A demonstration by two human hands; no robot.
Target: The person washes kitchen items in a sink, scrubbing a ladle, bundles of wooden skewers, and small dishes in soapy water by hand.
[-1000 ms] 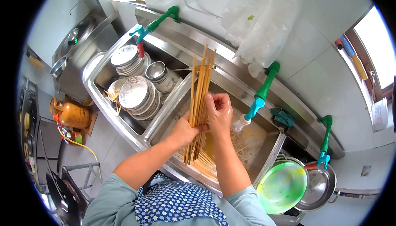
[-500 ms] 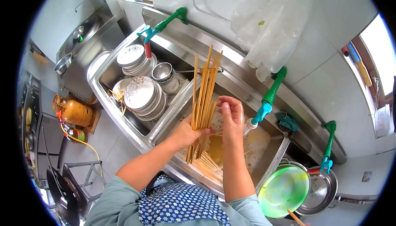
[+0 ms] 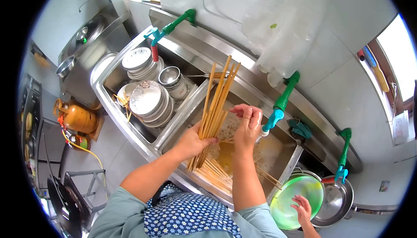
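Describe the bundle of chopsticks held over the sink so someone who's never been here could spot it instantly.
Find the big steel double sink, then its right compartment, which holds foamy water. Over that, the left hand grips a bundle of long yellow-brown chopsticks. Being raised in a hand sets it apart from the loose chopsticks lying below.

A slim gap runs between the tilted chopsticks (image 3: pixel 216 112) and the right hand (image 3: pixel 247 127).
It gives passage down toward the sudsy water (image 3: pixel 270 149). The middle tap (image 3: pixel 275 115) stands just beside the right hand, blocking that side, and a plastic bag (image 3: pixel 282 38) hangs behind. Stacked plates (image 3: pixel 146 99) crowd the left basin (image 3: pixel 114 83). At lower right, another person's hand (image 3: pixel 302 209) obstructs the green bowl (image 3: pixel 286 214).
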